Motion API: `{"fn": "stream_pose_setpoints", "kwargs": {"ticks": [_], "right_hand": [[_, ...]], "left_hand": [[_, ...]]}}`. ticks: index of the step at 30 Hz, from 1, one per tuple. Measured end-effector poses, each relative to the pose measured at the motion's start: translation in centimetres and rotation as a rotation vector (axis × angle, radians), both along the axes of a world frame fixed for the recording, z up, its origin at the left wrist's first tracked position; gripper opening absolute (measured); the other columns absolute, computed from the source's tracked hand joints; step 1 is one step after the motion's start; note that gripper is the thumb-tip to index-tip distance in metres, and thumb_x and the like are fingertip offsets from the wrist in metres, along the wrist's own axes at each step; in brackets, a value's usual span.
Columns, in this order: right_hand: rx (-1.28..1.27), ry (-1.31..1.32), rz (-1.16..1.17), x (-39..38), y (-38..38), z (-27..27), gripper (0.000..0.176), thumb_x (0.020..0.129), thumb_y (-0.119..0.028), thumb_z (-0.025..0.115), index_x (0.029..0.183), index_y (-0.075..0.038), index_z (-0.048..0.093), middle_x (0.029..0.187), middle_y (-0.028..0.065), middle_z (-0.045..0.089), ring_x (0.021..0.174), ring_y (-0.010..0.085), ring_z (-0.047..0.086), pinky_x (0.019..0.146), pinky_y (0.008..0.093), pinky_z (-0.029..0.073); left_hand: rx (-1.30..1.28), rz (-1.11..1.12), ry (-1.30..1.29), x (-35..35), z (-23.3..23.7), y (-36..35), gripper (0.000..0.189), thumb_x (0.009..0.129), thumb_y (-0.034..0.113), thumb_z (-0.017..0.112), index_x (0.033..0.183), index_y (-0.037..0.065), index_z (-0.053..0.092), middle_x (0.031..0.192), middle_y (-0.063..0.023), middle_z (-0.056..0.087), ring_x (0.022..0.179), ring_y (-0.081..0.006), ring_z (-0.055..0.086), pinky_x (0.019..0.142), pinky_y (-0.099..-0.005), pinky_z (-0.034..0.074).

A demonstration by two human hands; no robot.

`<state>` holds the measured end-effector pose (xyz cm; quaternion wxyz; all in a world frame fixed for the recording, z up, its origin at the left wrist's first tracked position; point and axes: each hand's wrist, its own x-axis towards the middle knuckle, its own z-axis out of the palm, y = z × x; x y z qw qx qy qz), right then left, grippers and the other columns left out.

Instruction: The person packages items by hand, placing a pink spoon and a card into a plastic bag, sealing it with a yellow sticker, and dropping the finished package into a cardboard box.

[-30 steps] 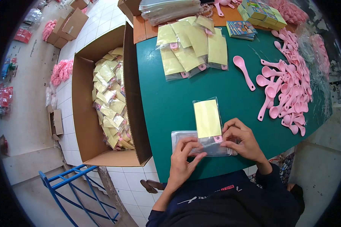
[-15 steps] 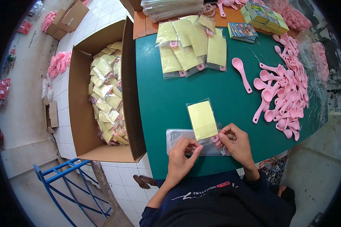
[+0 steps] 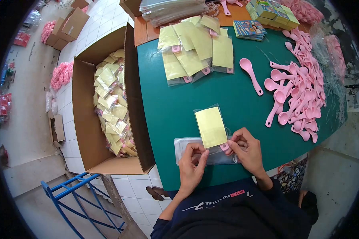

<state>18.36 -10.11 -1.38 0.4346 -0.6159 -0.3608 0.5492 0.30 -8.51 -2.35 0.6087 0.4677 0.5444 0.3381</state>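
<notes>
In front of me a clear plastic bag with a yellow card (image 3: 210,126) in it lies tilted on the table. A pink spoon handle (image 3: 224,146) shows at its lower right corner. My left hand (image 3: 192,165) is closed in a pinch at the bag's near edge, left of the handle. My right hand (image 3: 246,152) pinches the same edge at the right corner, beside the handle. Partly beneath the bag and both hands is a stack of clear plastic bags (image 3: 182,148). The rest of the spoon is hidden behind the card.
Filled packets (image 3: 222,51) lie at the back of the green table (image 3: 167,115). One pink spoon (image 3: 251,76) lies apart from a spoon pile (image 3: 303,95) on the right. Small booklets (image 3: 249,30) sit behind. An open carton (image 3: 81,119) of packets stands left, near a blue metal frame (image 3: 73,191).
The camera view has shifted slightly. Both hands stay at the bag's near edge, with only small finger movements. The spoons and packets on the table have not been moved.
</notes>
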Motion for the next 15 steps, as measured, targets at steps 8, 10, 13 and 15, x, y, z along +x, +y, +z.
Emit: {"fn": "stream_pose_setpoints", "kwargs": {"ticks": [8,10,13,15], "right_hand": [[0.017,-0.033,0.050,-0.1,0.0,0.7,0.035,0.088,0.000,0.056,0.123,0.000,0.053,0.084,0.0081,0.062,0.071,0.0113,0.064,0.059,0.0223,0.051],[0.011,-0.080,0.102,0.1,0.1,0.8,0.037,0.088,-0.001,0.055,0.126,-0.001,0.051,0.083,0.0072,0.061,0.070,0.0113,0.063,0.058,0.0225,0.050],[0.080,-0.212,0.226,1.1,1.5,2.7,0.036,0.089,-0.003,0.053,0.125,-0.001,0.052,0.081,0.0064,0.060,0.068,0.0121,0.061,0.058,0.0239,0.049],[0.245,-0.373,0.310,2.4,3.3,4.5,0.037,0.089,-0.004,0.052,0.126,-0.002,0.051,0.081,0.0065,0.058,0.068,0.0127,0.060,0.059,0.0253,0.049]], "left_hand": [[0.073,-0.092,0.046,-0.3,0.7,0.2,0.043,0.084,-0.002,0.061,0.125,0.002,0.050,0.112,-0.0088,0.053,0.082,-0.0094,0.056,0.056,-0.0210,0.050],[0.116,-0.095,0.059,-0.4,1.0,0.5,0.045,0.083,-0.002,0.061,0.127,0.003,0.050,0.117,-0.0099,0.052,0.083,-0.0101,0.057,0.057,-0.0211,0.050],[0.180,-0.125,0.068,-0.3,2.5,1.7,0.048,0.082,-0.002,0.062,0.128,0.003,0.049,0.125,-0.0119,0.050,0.084,-0.0113,0.057,0.057,-0.0212,0.051],[0.337,-0.160,0.115,0.3,4.7,3.6,0.050,0.082,-0.001,0.063,0.129,0.004,0.048,0.127,-0.0131,0.050,0.084,-0.0124,0.058,0.058,-0.0215,0.052]]}}
